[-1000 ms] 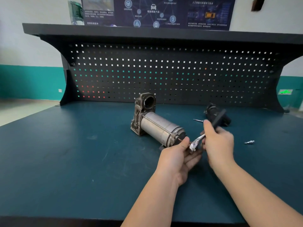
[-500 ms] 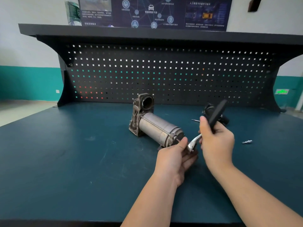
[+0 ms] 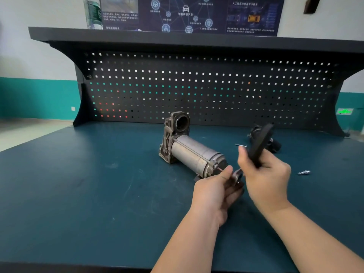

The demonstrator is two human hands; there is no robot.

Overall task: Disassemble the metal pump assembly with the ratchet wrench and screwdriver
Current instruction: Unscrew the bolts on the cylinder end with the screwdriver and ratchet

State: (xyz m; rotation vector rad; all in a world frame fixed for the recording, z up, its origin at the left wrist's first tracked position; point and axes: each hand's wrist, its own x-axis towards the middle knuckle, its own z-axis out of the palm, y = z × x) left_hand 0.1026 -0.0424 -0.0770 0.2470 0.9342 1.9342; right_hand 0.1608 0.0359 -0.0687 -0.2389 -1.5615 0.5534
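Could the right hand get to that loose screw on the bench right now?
Probably not at once. The right hand grips the ratchet wrench, so it is busy. The loose screw lies apart on the bare bench to its right, with nothing between them.

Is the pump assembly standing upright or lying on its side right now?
On its side. The pump assembly lies lengthwise on the workbench, cylinder horizontal, flanged end toward the pegboard, near end at the left hand.
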